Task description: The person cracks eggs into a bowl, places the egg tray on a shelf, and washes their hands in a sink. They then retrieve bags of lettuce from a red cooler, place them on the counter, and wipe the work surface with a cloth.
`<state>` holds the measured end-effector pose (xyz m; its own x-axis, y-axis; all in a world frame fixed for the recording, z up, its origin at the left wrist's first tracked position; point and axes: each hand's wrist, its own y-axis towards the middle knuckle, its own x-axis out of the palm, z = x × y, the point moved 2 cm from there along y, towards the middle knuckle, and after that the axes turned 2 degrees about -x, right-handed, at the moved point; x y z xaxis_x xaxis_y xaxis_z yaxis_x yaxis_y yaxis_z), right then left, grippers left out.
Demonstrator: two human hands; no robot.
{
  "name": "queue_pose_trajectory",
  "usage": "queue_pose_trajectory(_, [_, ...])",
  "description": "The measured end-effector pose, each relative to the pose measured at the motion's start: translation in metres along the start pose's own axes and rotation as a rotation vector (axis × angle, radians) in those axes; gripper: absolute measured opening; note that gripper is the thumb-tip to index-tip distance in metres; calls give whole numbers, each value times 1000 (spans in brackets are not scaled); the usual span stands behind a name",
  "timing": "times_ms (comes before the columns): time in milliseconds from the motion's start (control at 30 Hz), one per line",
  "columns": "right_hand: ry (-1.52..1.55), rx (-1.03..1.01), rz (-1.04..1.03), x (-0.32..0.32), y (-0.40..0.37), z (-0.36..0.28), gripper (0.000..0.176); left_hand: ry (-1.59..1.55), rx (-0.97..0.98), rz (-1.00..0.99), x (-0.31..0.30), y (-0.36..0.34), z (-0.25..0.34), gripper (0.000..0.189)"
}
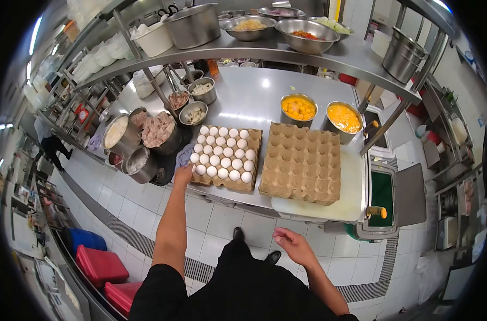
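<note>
My left hand (183,174) is closed on the lower end of a purple-grey cloth (184,154), at the left edge of an egg tray; its fingertips are partly hidden. White eggs (222,151) fill most of that cardboard tray (252,140), with a few bare cups at its right and back edges. My right hand (295,245) hangs over the floor in front of my body, empty, its fingers loosely bent and apart. A stack of eggless cardboard trays (301,163) lies to the right. Behind it stand two metal pots of cracked eggs, one (298,108) with many yolks, the other (344,117) fuller.
Pots of raw meat (157,130) and a pot of pale contents (115,132) crowd the left end. A steel shelf (243,52) carrying bowls spans the back. A white cutting board (353,184) lies at the right, beside a lidded green bin (381,195). Red tubs (100,265) stand lower left.
</note>
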<state>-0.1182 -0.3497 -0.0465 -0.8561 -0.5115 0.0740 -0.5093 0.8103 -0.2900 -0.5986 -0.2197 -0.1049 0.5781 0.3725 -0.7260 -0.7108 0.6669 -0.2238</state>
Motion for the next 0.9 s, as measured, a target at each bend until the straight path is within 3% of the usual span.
queue_pose_trajectory(67, [-43, -65, -45, 19, 21, -14, 43, -17, -28, -32, 5, 16, -6, 65])
queue_pose_trajectory(133, [-222, -277, -3, 46, 57, -34, 51, -38, -77, -58, 9, 35, -19, 67])
queue_pose_trajectory(200, [-171, -179, 129, 74, 109, -41, 58, 25, -37, -97, 13, 49, -23, 74])
queue_pose_trajectory(333, [-725, -462, 705, 96, 234, -23, 58, 96, 137, -267, 36, 94, -54, 80])
queue_pose_trajectory(400, [-617, -258, 742, 87, 278, -8, 62, 38, 23, -262, 14, 63, -26, 81])
queue_pose_trajectory(467, [-104, -71, 628, 81, 302, 5, 61, 93, 10, -268, 0, 46, -9, 83])
queue_pose_trajectory(533, [-347, 55, 765, 74, 311, 4, 63, 8, -55, -380, -6, 56, -10, 86])
queue_pose_trajectory(600, [-382, 159, 752, 67, 313, -6, 66, -75, -104, -496, -9, 72, -12, 89])
queue_pose_trajectory(700, [162, 414, 565, 52, 314, 6, 77, -286, -225, -700, 2, 98, -18, 96])
queue_pose_trajectory(800, [421, 357, 509, 104, 295, -28, 75, -436, -159, -755, -17, 97, -4, 81])
queue_pose_trajectory(867, [357, 327, 549, 99, 305, 11, 70, -415, -90, -679, -14, 96, -12, 76])
queue_pose_trajectory(900, [346, 212, 578, 103, 301, 12, 68, -432, -71, -672, -16, 92, -13, 73])
